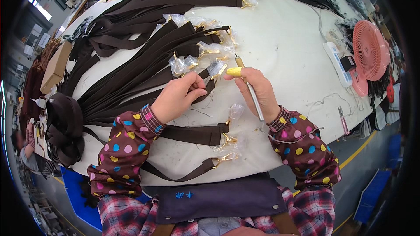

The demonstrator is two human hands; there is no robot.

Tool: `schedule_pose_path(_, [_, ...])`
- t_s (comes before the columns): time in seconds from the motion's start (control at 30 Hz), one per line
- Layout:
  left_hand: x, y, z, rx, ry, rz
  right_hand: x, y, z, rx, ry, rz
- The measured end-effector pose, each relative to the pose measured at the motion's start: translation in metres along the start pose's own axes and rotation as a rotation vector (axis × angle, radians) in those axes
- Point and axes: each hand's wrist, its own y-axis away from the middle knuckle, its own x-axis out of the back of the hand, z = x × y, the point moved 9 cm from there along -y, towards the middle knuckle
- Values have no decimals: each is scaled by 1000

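My left hand (178, 98), fingers curled, pinches a dark brown strap (206, 88) just below its end, where a gold metal fitting (220, 71) and a clear plastic wrap (215, 67) show. My right hand (260, 90) grips a pen-like metal tool (254, 104) with a cord at its lower end; a yellow cover (234, 71) is on one finger, close to that fitting. Many similar straps (109, 78) fan leftward into a thick looped bundle (63, 126), their wrapped gold fittings at the right ends. More straps (183, 133) lie below my hands.
The white table (297, 61) bears strap piles along the back, a cardboard box (55, 67) at left, and a pink fan (368, 50), power strip (337, 64) and pink-handled snips (342, 120) at right. Another person (27, 146) is at far left. Blue platforms (372, 194) stand below.
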Motion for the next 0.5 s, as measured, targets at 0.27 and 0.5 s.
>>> schedule_pose_path(0.27, [19, 3, 4, -182, -343, 353, -13, -7, -1, 124, 140, -1])
schedule_pose_path(0.5, [28, 9, 17, -328, -213, 429, 6, -5, 1, 68, 131, 99])
